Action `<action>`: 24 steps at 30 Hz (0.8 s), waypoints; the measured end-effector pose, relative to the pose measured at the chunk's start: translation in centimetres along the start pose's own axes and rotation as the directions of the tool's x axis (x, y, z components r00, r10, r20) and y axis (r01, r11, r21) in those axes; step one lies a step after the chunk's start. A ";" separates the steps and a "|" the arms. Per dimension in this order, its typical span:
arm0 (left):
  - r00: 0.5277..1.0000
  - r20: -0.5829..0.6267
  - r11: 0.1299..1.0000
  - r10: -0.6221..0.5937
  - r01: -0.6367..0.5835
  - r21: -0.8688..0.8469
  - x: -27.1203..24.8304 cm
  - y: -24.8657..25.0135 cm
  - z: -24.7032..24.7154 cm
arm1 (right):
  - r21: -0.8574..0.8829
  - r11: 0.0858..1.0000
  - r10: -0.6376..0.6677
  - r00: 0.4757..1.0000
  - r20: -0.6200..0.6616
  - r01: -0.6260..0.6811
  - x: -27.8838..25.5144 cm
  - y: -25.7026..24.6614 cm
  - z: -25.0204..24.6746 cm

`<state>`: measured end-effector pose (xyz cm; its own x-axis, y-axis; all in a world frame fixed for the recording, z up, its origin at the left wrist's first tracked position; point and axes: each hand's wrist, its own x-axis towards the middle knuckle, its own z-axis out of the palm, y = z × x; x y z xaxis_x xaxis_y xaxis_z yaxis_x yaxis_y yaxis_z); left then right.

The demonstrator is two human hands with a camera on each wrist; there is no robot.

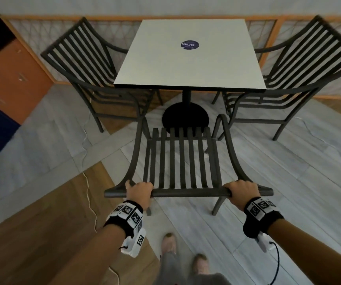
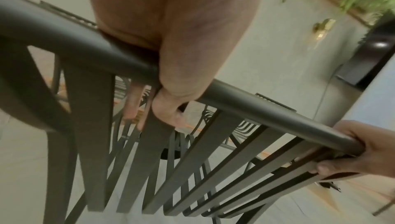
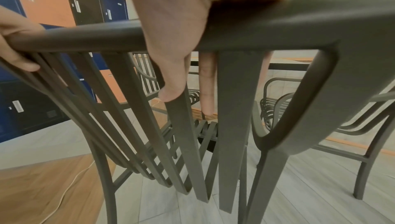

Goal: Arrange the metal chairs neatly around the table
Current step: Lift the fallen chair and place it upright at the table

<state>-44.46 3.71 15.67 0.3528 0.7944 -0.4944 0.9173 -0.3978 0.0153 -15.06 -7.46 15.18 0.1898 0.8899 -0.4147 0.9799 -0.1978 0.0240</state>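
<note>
A dark metal slatted chair stands in front of me, facing the white square table. My left hand grips the left end of its top rail, and my right hand grips the right end. In the left wrist view the left hand wraps the rail, thumb underneath. The right wrist view shows the right hand curled over the same rail. The chair's front sits short of the table's near edge. Two more metal chairs stand at the table's left and right sides.
The table has a black round pedestal base. A railing with mesh panels runs behind it. Orange and blue lockers line the left. A white cable trails over the floor on the left. My feet are just behind the chair.
</note>
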 end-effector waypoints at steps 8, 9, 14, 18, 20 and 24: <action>0.993 -0.071 0.996 -0.091 0.089 -0.022 3.2 -0.4 -2.6 | 0.009 1.000 0.024 1.000 0.010 -0.024 2.8 -0.6 -2.3; 0.993 -0.078 0.996 -0.086 0.083 -0.043 4.0 -0.4 -3.1 | 0.012 0.999 0.030 0.999 0.010 -0.031 3.6 -0.5 -2.7; 0.995 -0.077 0.995 -0.061 0.054 -0.089 8.3 -0.2 -5.3 | 0.018 0.997 0.080 0.996 0.031 -0.081 7.1 0.6 -4.3; 0.995 -0.090 0.994 -0.044 0.034 -0.105 12.6 -0.6 -6.9 | 0.045 0.986 0.160 0.987 0.032 -0.161 10.6 1.5 -5.5; 0.995 -0.093 0.994 -0.042 0.033 -0.100 14.3 -0.5 -7.7 | 0.057 0.980 0.190 0.981 0.040 -0.192 12.1 1.9 -6.1; 0.996 -0.070 0.996 -0.059 0.054 -0.067 16.4 0.0 -8.8 | 0.067 0.968 0.240 0.970 0.036 -0.242 14.3 2.3 -7.2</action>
<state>-37.07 20.75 15.19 0.3104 0.8467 -0.4322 0.9453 -0.3229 0.0465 -9.64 7.77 15.82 0.4174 0.8010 -0.4293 0.8984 -0.4347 0.0624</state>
